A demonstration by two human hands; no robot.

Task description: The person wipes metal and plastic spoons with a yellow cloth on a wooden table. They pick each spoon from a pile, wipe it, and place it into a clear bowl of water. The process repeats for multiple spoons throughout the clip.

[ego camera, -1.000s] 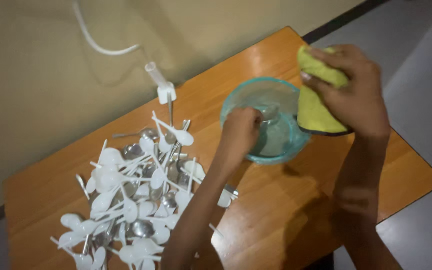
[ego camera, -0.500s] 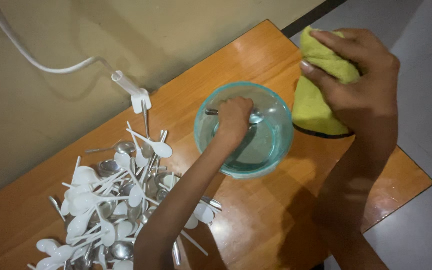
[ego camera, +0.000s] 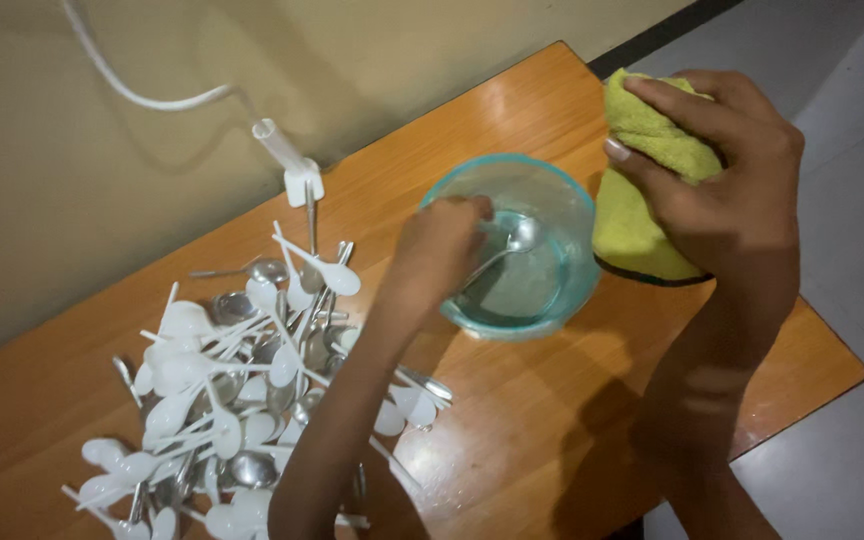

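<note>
The left hand [ego camera: 439,250] is closed around the handle of a shiny metal spoon [ego camera: 508,246], whose rounded end sits inside a round, see-through teal glass bowl [ego camera: 562,200]. The hand hovers over the bowl's near-left rim, fingers curled tight on the handle. A little clear liquid seems to lie in the bottom of the bowl, though this is hard to make out.

The right hand [ego camera: 722,190] grips a bunched yellow microfibre cloth with a dark hem [ego camera: 637,225], thumb on one side and fingers wrapped over the top. The cloth hangs just beside the bowl's right rim, near the far right corner of the table.

The bowl stands on a glossy orange-brown wooden table [ego camera: 552,440], towards its far edge. Over the left half of the table spreads a loose heap of white plastic spoons mixed with metal spoons [ego camera: 242,390], many crossing one another. At the far edge, against the beige wall [ego camera: 152,200], a small white plastic clip with a clear tube [ego camera: 297,175] stands, with a white cord [ego camera: 142,95] running up from it.
</note>
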